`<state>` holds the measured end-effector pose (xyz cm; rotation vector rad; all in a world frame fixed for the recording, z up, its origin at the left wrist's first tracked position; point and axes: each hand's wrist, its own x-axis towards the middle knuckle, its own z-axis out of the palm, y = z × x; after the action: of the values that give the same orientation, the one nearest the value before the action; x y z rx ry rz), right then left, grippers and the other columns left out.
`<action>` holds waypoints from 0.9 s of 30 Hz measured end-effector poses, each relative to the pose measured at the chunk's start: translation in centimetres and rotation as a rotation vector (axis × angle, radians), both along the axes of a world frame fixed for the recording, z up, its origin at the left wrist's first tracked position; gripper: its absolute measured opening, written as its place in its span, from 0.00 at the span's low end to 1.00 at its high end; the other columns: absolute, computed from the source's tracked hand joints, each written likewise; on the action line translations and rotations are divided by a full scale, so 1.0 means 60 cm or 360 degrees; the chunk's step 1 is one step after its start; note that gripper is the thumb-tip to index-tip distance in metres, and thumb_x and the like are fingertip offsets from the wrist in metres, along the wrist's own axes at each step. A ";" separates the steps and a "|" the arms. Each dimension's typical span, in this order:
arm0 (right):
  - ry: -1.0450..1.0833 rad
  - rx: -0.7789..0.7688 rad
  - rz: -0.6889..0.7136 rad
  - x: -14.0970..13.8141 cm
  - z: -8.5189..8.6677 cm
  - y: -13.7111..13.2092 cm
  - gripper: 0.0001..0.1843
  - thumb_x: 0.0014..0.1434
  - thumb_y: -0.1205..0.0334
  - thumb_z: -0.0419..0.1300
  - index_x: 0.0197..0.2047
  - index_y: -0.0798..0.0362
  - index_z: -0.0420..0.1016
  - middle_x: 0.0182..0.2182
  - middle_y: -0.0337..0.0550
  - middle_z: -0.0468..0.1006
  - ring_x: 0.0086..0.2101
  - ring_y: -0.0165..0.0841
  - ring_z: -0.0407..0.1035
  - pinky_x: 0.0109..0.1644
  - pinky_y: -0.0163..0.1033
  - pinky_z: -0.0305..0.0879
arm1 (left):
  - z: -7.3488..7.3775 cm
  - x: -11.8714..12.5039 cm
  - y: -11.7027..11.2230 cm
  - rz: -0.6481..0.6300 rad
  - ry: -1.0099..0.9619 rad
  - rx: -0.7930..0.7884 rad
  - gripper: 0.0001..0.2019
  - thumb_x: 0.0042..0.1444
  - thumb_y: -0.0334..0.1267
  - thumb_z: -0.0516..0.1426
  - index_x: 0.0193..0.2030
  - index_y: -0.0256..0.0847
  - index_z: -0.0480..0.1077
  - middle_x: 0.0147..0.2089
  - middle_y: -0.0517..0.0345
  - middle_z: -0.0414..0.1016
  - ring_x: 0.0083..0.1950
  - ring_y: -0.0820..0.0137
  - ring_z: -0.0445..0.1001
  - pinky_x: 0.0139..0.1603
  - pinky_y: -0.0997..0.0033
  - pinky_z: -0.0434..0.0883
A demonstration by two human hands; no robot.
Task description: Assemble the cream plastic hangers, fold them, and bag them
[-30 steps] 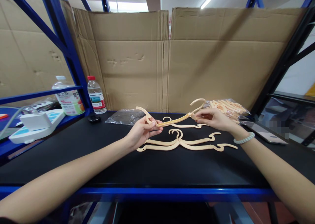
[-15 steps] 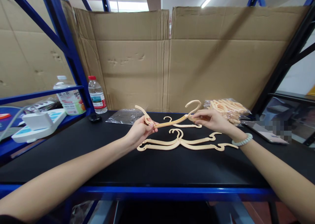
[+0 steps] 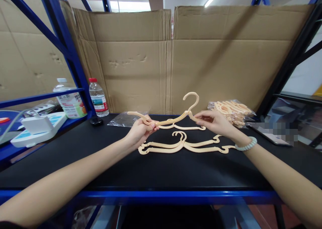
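Note:
A beige plastic hanger (image 3: 173,119) is held above the black table (image 3: 161,168) between both my hands. My left hand (image 3: 139,132) pinches its left arm; my right hand (image 3: 213,121) grips its right arm just below the hook, which points up. Under it, two more beige hangers (image 3: 183,145) lie flat on the table, and another lies behind them. A clear bag full of hangers (image 3: 232,112) sits behind my right hand. I wear a pale bead bracelet on my right wrist.
An empty clear plastic bag (image 3: 124,119) lies at the back. A water bottle (image 3: 98,97), a larger drink bottle (image 3: 69,103) and a small black object (image 3: 96,121) stand at the left by the blue rack post. Cardboard sheets wall the back. A tablet lies at the right.
Both hands have turned the held hanger: its hook has swung from pointing right and low to standing upright and higher, and the left arm has flattened out toward the left.

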<state>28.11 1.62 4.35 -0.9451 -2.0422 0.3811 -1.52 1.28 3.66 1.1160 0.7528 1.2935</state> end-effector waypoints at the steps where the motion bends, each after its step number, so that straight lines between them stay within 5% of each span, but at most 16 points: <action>1: 0.0002 -0.0021 -0.0014 0.000 0.001 0.001 0.13 0.57 0.55 0.60 0.41 0.53 0.77 0.35 0.45 0.79 0.33 0.35 0.72 0.37 0.41 0.71 | 0.000 0.001 -0.001 0.0005 -0.0016 0.0003 0.12 0.44 0.18 0.59 0.23 0.36 0.61 0.31 0.55 0.76 0.30 0.76 0.75 0.37 0.76 0.73; 6: 0.0070 -0.0171 -0.0058 0.006 0.003 0.007 0.14 0.55 0.54 0.61 0.40 0.55 0.76 0.27 0.41 0.75 0.24 0.30 0.68 0.26 0.36 0.66 | -0.006 0.006 -0.010 -0.0026 -0.0019 -0.0006 0.11 0.46 0.23 0.63 0.25 0.35 0.63 0.33 0.56 0.75 0.36 0.72 0.77 0.45 0.73 0.75; 9: 0.0172 -0.0294 -0.0059 0.010 0.009 0.006 0.15 0.53 0.54 0.62 0.39 0.56 0.74 0.26 0.41 0.74 0.22 0.28 0.66 0.25 0.35 0.67 | -0.016 0.011 -0.026 -0.0234 0.0436 0.0173 0.09 0.48 0.26 0.62 0.25 0.35 0.64 0.39 0.52 0.75 0.34 0.71 0.77 0.39 0.70 0.76; 11: 0.0172 -0.0397 -0.0007 0.011 0.014 0.002 0.15 0.52 0.55 0.63 0.39 0.56 0.73 0.26 0.40 0.74 0.22 0.28 0.67 0.26 0.35 0.68 | -0.024 0.014 -0.045 -0.0320 0.0914 0.0674 0.07 0.51 0.28 0.60 0.27 0.35 0.66 0.37 0.51 0.75 0.34 0.68 0.76 0.35 0.68 0.75; 14: 0.0053 -0.0629 0.0137 0.011 0.020 -0.007 0.14 0.52 0.56 0.64 0.38 0.56 0.72 0.25 0.40 0.73 0.23 0.28 0.69 0.29 0.35 0.71 | -0.028 0.018 -0.077 -0.0181 0.1537 0.1937 0.05 0.58 0.26 0.54 0.34 0.38 0.69 0.42 0.49 0.76 0.43 0.63 0.75 0.40 0.63 0.72; 16: -0.0075 -0.0805 0.0236 0.008 0.021 -0.014 0.14 0.52 0.56 0.64 0.38 0.55 0.71 0.25 0.40 0.74 0.24 0.29 0.70 0.30 0.36 0.72 | -0.025 0.018 -0.091 0.0032 0.1774 0.2469 0.07 0.59 0.26 0.53 0.41 0.38 0.69 0.47 0.47 0.75 0.48 0.59 0.72 0.45 0.59 0.70; 18: -0.0210 -0.0983 0.0350 0.004 0.021 -0.021 0.13 0.53 0.56 0.63 0.37 0.55 0.70 0.27 0.40 0.75 0.25 0.30 0.72 0.31 0.37 0.73 | -0.020 0.017 -0.095 0.0193 0.1992 0.2505 0.11 0.60 0.29 0.54 0.49 0.37 0.67 0.51 0.44 0.73 0.51 0.56 0.70 0.46 0.57 0.69; 20: -0.0400 -0.1089 0.0456 0.002 0.018 -0.026 0.11 0.54 0.57 0.62 0.36 0.55 0.70 0.28 0.40 0.75 0.26 0.31 0.72 0.32 0.37 0.72 | -0.017 0.016 -0.091 0.0123 0.2230 0.2283 0.14 0.61 0.33 0.54 0.53 0.35 0.64 0.50 0.44 0.72 0.48 0.57 0.70 0.44 0.58 0.69; 27: -0.1109 -0.0745 0.0541 -0.003 0.009 -0.031 0.05 0.50 0.65 0.63 0.33 0.54 0.76 0.27 0.37 0.75 0.28 0.28 0.68 0.32 0.32 0.63 | -0.022 0.017 -0.083 -0.0228 0.2647 0.2007 0.07 0.61 0.32 0.50 0.37 0.37 0.69 0.37 0.53 0.72 0.35 0.64 0.70 0.35 0.66 0.68</action>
<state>27.93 -0.25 4.91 -1.1070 -2.8415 0.8279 -0.51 -3.72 2.33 3.3012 0.8756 0.2851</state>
